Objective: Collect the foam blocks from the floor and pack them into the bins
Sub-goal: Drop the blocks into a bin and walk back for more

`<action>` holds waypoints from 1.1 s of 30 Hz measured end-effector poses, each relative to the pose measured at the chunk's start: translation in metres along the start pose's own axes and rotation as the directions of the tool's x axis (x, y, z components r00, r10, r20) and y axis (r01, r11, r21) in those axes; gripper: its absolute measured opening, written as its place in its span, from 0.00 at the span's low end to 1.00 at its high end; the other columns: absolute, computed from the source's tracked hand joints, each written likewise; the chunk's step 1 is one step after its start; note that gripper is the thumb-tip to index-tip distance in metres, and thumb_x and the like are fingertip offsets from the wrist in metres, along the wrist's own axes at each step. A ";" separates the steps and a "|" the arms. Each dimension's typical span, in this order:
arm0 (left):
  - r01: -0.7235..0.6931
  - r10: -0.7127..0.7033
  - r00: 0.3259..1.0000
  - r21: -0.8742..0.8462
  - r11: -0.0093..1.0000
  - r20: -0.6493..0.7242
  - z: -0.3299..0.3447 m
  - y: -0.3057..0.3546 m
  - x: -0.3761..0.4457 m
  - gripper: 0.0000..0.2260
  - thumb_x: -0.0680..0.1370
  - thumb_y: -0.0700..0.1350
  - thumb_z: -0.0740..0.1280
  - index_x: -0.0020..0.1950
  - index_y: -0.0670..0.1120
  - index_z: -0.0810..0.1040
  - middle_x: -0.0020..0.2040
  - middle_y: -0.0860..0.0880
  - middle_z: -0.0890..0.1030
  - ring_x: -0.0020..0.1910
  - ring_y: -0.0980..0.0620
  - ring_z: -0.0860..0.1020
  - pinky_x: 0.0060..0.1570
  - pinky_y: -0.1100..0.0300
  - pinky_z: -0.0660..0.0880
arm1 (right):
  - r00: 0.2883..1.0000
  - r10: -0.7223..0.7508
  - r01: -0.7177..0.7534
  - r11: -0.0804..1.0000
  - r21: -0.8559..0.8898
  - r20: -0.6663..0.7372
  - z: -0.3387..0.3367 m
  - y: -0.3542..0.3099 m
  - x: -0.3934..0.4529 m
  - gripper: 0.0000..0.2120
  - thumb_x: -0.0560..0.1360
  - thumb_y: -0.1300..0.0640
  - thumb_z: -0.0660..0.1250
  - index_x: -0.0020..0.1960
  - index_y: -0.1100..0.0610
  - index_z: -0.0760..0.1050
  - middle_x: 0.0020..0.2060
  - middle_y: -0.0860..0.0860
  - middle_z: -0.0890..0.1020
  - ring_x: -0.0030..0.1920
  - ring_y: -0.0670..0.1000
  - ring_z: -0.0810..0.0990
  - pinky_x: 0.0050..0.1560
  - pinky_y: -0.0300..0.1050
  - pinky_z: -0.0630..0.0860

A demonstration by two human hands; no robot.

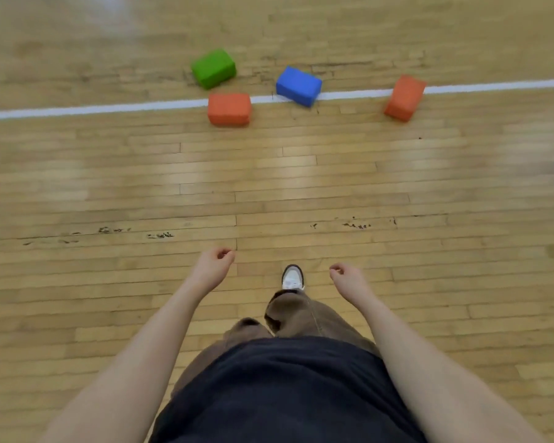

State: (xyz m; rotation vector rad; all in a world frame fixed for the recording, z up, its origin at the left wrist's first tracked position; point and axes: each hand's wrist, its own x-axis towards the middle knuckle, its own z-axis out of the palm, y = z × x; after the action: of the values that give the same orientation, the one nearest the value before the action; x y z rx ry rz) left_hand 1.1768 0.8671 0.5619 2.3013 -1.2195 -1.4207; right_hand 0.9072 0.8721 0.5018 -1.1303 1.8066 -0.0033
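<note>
Since these are foam, the blocks should weigh next to nothing and give a little under the fingers, so taking one across its long sides ought to do. From the head camera, the white line is the marker: green block beyond it, blue block and both red blocks on it. Left hand and right hand hang loosely curled, holding nothing, well short of the line. No bins show.

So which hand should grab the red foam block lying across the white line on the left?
Probably the left hand: the left red foam block lies ahead on its side. The right hand, also empty, faces the blue foam block.
</note>
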 end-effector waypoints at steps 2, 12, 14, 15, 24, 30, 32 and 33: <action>0.055 -0.058 0.998 -0.088 0.995 -0.037 -0.024 0.003 0.022 0.08 0.81 0.45 0.59 0.54 0.44 0.76 0.51 0.45 0.79 0.54 0.43 0.77 0.50 0.57 0.70 | 0.995 -0.089 0.092 0.992 -0.088 0.032 -0.019 -0.056 0.035 0.16 0.79 0.57 0.56 0.63 0.59 0.74 0.53 0.55 0.79 0.46 0.51 0.74 0.45 0.42 0.69; 0.378 -0.435 0.899 -0.414 0.828 -0.049 -0.125 -0.018 0.149 0.10 0.80 0.48 0.59 0.48 0.45 0.76 0.48 0.46 0.78 0.50 0.47 0.76 0.50 0.55 0.72 | 0.942 -0.283 0.322 0.912 -0.255 0.179 -0.023 -0.301 0.186 0.15 0.79 0.57 0.56 0.62 0.57 0.75 0.55 0.56 0.80 0.52 0.54 0.77 0.49 0.41 0.69; 0.356 -0.418 0.906 -0.419 0.835 -0.063 -0.159 -0.009 0.189 0.08 0.80 0.47 0.59 0.47 0.46 0.75 0.47 0.47 0.77 0.49 0.48 0.75 0.51 0.55 0.72 | 0.940 -0.290 0.329 0.907 -0.263 0.179 -0.016 -0.341 0.212 0.15 0.79 0.56 0.56 0.62 0.57 0.74 0.56 0.56 0.79 0.52 0.54 0.76 0.48 0.41 0.68; 0.343 -0.402 0.913 -0.413 0.844 -0.064 -0.180 -0.002 0.210 0.08 0.80 0.47 0.59 0.48 0.46 0.75 0.48 0.47 0.77 0.50 0.48 0.75 0.52 0.54 0.72 | 0.944 -0.285 0.322 0.909 -0.264 0.170 -0.012 -0.362 0.225 0.16 0.79 0.56 0.56 0.63 0.57 0.74 0.56 0.56 0.79 0.51 0.53 0.76 0.48 0.41 0.68; 0.102 -0.134 0.986 -0.274 0.956 -0.101 -0.357 0.112 0.394 0.09 0.80 0.45 0.59 0.46 0.42 0.76 0.43 0.45 0.77 0.44 0.48 0.74 0.42 0.57 0.68 | 0.991 -0.124 0.130 0.974 -0.184 0.042 -0.008 -0.495 0.301 0.16 0.80 0.57 0.57 0.65 0.59 0.72 0.58 0.55 0.78 0.49 0.49 0.75 0.48 0.41 0.71; -0.035 0.024 0.995 -0.120 0.992 -0.097 -0.412 0.190 0.497 0.13 0.80 0.44 0.59 0.60 0.42 0.76 0.55 0.47 0.78 0.56 0.48 0.75 0.53 0.60 0.68 | 0.997 -0.042 0.031 0.986 -0.165 -0.058 -0.018 -0.567 0.371 0.17 0.80 0.54 0.57 0.67 0.57 0.71 0.60 0.54 0.77 0.58 0.53 0.76 0.56 0.48 0.74; -0.061 0.049 0.993 -0.112 0.992 -0.106 -0.424 0.213 0.533 0.13 0.80 0.44 0.60 0.61 0.41 0.76 0.57 0.46 0.78 0.58 0.49 0.75 0.54 0.61 0.68 | 0.992 -0.117 0.105 0.973 -0.204 -0.048 -0.028 -0.599 0.407 0.18 0.80 0.54 0.57 0.67 0.57 0.71 0.62 0.55 0.76 0.60 0.54 0.74 0.57 0.48 0.72; -0.064 0.052 0.992 -0.101 0.993 -0.113 -0.430 0.224 0.550 0.13 0.80 0.44 0.59 0.61 0.41 0.76 0.59 0.45 0.78 0.58 0.49 0.75 0.54 0.61 0.68 | 0.986 -0.164 0.152 0.961 -0.233 -0.035 -0.034 -0.615 0.424 0.18 0.80 0.54 0.57 0.67 0.58 0.71 0.62 0.55 0.74 0.61 0.54 0.73 0.58 0.48 0.71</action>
State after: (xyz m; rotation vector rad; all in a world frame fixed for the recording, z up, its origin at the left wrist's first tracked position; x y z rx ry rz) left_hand 1.5162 0.2180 0.5413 2.2240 -1.1426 -1.2878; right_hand 1.2628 0.2144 0.4938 -1.4494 1.7924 0.0837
